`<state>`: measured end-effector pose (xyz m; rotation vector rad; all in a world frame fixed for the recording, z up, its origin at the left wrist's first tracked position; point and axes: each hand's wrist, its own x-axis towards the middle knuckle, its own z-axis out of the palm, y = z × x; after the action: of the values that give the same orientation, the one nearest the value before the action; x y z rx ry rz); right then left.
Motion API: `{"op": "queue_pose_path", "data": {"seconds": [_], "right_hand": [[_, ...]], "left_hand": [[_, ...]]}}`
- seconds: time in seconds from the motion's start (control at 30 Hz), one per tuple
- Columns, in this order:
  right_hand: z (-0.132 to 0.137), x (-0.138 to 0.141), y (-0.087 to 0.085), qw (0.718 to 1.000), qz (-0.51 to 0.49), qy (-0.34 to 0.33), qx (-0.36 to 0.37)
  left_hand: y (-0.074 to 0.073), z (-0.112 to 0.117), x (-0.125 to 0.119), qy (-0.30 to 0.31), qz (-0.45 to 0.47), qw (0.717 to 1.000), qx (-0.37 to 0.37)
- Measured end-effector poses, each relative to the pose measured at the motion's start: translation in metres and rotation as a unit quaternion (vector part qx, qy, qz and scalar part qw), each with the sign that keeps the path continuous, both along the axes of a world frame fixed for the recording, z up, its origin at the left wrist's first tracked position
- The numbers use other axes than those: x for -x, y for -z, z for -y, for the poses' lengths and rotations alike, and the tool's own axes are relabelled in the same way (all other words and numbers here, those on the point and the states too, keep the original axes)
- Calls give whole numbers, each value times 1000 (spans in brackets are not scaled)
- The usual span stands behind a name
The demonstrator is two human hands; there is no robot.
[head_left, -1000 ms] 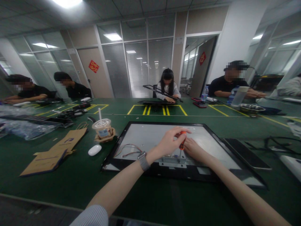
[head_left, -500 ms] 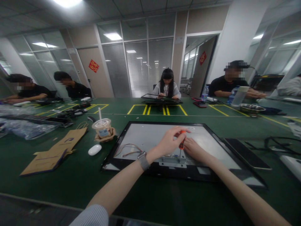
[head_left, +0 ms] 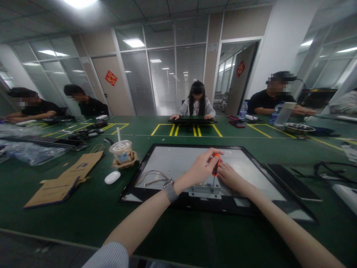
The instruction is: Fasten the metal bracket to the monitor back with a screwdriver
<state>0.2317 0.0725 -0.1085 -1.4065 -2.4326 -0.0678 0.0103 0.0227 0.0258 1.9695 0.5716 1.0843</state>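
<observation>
My left hand (head_left: pixel 203 166), with a watch on its wrist, is closed round the orange and black handle of a screwdriver (head_left: pixel 215 165). The screwdriver stands nearly upright, its shaft reaching down to a metal bracket (head_left: pixel 205 194) at the near side of a display panel (head_left: pixel 158 158). The panel lies flat, with a grey-white back and a black frame. Just right of the screwdriver, my right hand (head_left: pixel 231 177) rests on the panel with its fingers stretched forward; the fingertips are partly hidden. A thin cable (head_left: pixel 153 179) lies on the panel's left part.
Left of the panel are a drink cup (head_left: pixel 122 153) in a cardboard holder, a white mouse (head_left: pixel 112 177) and a brown paper bag (head_left: pixel 67 178). On the right lie a black phone-like slab (head_left: pixel 291 181) and black cables (head_left: pixel 329 169). Co-workers sit across the green table (head_left: pixel 83 223).
The screwdriver's handle and my left fingers have turned slightly; my right hand stays put. The person opposite has lowered a dark frame flat and now has both hands at its sides.
</observation>
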Motion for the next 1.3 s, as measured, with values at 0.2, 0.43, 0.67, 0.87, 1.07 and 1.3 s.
{"op": "queue_pose_path", "data": {"seconds": [0.2,0.43,0.67,0.87,1.07,1.3], "right_hand": [[-2,-1,5,1000,-18,-9,-20],[-5,-4,7,1000,-15,-21,-13],[-4,-4,5,1000,-18,-22,-12],[-3,-3,3,999,-24,-21,-16],[-2,-2,0,1000,-17,-21,-10],[1,-1,-1,1000,-9,-12,-3]], "left_hand": [[1,-1,0,7,-1,1000,-5],[2,-2,-1,-11,6,999,-33],[-5,2,1,4,-8,998,-56],[-4,2,1,32,11,999,-22],[0,-2,-1,5,23,999,-29],[-3,-5,3,17,13,1000,-7]]}}
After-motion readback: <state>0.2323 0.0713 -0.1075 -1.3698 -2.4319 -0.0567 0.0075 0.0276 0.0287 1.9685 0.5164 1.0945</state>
